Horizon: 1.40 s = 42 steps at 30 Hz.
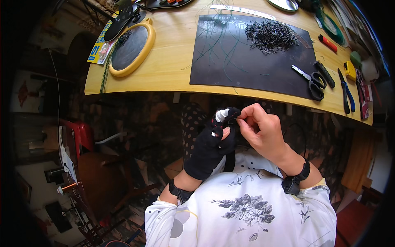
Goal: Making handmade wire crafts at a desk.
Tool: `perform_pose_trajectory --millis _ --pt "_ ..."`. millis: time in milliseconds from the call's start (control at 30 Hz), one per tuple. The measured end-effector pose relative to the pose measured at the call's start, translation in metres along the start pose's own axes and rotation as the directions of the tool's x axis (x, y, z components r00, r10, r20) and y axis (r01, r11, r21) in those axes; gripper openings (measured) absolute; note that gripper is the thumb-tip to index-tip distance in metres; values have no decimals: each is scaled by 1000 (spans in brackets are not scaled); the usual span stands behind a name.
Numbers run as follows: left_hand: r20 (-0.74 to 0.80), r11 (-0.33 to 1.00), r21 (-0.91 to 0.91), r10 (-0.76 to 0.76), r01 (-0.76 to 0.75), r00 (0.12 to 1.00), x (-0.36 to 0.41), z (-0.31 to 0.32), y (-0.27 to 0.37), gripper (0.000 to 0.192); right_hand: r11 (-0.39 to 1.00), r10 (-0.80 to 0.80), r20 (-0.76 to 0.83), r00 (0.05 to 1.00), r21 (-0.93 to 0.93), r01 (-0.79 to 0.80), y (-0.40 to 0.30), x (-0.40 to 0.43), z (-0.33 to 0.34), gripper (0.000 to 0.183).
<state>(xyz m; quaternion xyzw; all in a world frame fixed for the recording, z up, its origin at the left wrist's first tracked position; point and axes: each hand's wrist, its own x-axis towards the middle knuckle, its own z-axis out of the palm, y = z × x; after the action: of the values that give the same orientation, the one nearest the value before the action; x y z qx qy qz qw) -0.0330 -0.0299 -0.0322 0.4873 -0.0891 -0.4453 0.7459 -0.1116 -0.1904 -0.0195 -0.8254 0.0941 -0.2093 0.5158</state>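
My left hand (213,142) wears a black glove with white wrapping on a finger, and the bare thumb tip shows. Its fingers are bent in front of my lap, just off the table's front edge. My right hand (262,132) is bare, its thumb and index finger pinched close at the left fingertips. A small, thin metal piece, perhaps a hook, shows between the hands; its exact shape is too small to tell. Beyond them, a dark mat (222,71) lies on the wooden table, bearing a pile of small dark metal hooks (271,37) and loose green threads (226,46).
Scissors (310,80), a black-handled tool (324,74), pliers (346,91), a yellow tape measure (350,71) and a red lighter (327,43) lie at the right. A yellow-rimmed oval tray (151,41) stands left; a ruler (243,11) lies behind the mat.
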Motion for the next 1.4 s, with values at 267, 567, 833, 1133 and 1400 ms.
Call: perform_pose_trajectory --millis 267,567,833,1133,1400 --pt "100 965 254 34 -58 994 -9 -2 21 43 862 -360 6 933 -380 335 0 3 -5 18" --pt "193 541 700 484 -465 853 14 -9 13 35 916 192 216 957 311 -254 -8 2 -22 9" --pt "-56 829 514 289 -221 956 7 -13 -6 42 852 262 182 948 417 -316 0 3 -16 9" --pt "-73 957 -63 280 -285 957 9 4 7 52 999 -33 37 999 -13 34 -2 -1 -10 12" --pt "-81 574 808 326 -129 942 14 -45 -25 24 899 191 193 962 359 -251 -9 2 -16 9"
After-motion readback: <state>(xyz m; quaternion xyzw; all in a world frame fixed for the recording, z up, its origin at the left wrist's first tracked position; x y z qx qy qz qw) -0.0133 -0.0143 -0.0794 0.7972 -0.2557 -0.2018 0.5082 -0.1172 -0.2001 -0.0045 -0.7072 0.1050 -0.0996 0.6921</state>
